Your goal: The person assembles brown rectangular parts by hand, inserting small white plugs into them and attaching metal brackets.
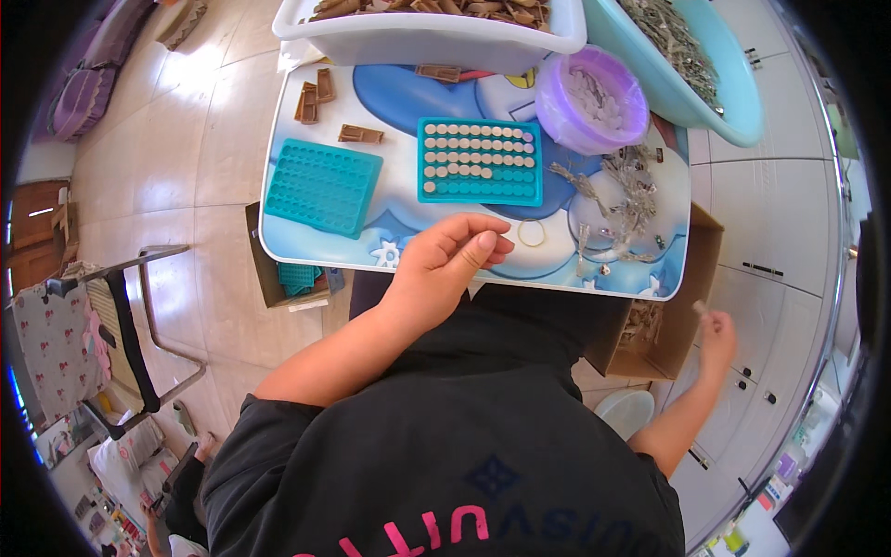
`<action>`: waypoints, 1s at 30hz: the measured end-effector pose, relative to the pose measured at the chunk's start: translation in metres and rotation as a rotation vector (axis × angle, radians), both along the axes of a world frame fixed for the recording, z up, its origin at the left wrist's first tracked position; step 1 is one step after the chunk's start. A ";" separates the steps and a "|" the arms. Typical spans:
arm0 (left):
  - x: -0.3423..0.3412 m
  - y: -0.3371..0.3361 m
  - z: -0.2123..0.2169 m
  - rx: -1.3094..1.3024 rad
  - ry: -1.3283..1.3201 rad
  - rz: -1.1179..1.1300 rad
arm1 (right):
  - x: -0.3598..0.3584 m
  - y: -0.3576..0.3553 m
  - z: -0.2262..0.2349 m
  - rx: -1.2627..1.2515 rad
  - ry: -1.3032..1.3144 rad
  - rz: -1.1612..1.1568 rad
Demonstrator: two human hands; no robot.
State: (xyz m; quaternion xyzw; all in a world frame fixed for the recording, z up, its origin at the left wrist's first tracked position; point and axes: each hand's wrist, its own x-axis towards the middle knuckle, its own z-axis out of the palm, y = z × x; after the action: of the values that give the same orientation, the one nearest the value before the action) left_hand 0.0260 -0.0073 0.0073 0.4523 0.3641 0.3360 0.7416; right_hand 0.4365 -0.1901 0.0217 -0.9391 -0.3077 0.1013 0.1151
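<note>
My left hand [453,258] is over the table's near edge, its fingers curled and the thumb pressed toward them. Whatever it may hold is hidden inside. Just right of its fingertips lies a thin gold-coloured ring [531,233]. Beyond it sits a teal tray [479,199] with rows of round pale discs filling most of its wells; the nearest rows are partly bare. Out to the right, past the table, my right hand [717,342] is raised beside a cardboard box, pinching a small, blurred tan piece [701,307].
A second teal tray [323,188] lies left, near loose brown plastic pieces [360,135]. Along the back stand a white bin [436,44] of brown pieces, a purple bowl [557,102] and a light-blue tub [733,84]. Metallic strands [633,190] cover the table's right; a cardboard box [698,278] stands below.
</note>
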 end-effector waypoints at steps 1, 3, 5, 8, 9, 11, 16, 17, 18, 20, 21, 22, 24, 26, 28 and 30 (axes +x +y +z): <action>0.002 0.001 0.000 -0.001 -0.009 -0.011 | 0.016 -0.014 -0.026 -0.152 -0.042 0.026; 0.006 0.003 0.002 0.005 0.002 -0.012 | 0.040 -0.046 -0.083 -0.279 -0.167 0.096; 0.005 0.003 0.004 0.009 0.012 -0.009 | 0.035 -0.048 -0.105 -0.314 -0.108 0.070; 0.006 0.004 0.004 0.007 0.015 -0.005 | 0.032 -0.039 -0.106 -0.140 -0.191 0.085; 0.006 0.004 0.004 0.001 0.010 0.000 | 0.032 -0.034 -0.102 0.068 -0.332 0.127; 0.006 0.003 0.004 0.006 0.021 0.000 | -0.012 0.012 -0.061 0.444 -0.185 0.100; 0.011 0.000 0.006 0.034 0.018 -0.020 | -0.143 0.079 0.000 0.406 0.085 0.557; 0.011 0.000 0.008 0.018 0.010 -0.036 | -0.154 0.085 -0.001 0.398 0.107 0.636; 0.011 -0.001 0.010 0.002 0.003 -0.051 | -0.155 0.088 -0.005 0.400 0.109 0.637; 0.012 -0.003 0.010 0.076 0.047 -0.076 | -0.158 0.092 -0.017 0.351 0.059 0.696; 0.011 -0.003 0.011 0.150 0.091 -0.105 | -0.159 0.093 -0.015 0.352 0.060 0.699; 0.007 0.000 0.018 0.373 0.266 -0.175 | -0.161 0.094 -0.010 0.364 0.035 0.726; 0.009 0.003 0.026 0.650 0.312 -0.122 | -0.166 0.098 0.003 0.374 0.010 0.754; 0.013 0.006 0.031 0.951 0.332 -0.088 | -0.177 0.105 0.018 0.452 -0.099 0.993; 0.016 0.002 0.032 0.916 0.327 -0.115 | -0.191 0.111 0.029 0.472 -0.087 1.061; 0.021 -0.004 0.026 0.858 0.277 -0.098 | -0.202 0.115 0.037 0.514 -0.047 1.157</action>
State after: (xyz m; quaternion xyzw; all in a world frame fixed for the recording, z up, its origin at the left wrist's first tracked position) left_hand 0.0467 -0.0111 0.0332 0.7760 0.2658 0.3573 0.4466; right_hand 0.2345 -0.0753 0.0583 -0.5653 -0.7823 0.0494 0.2569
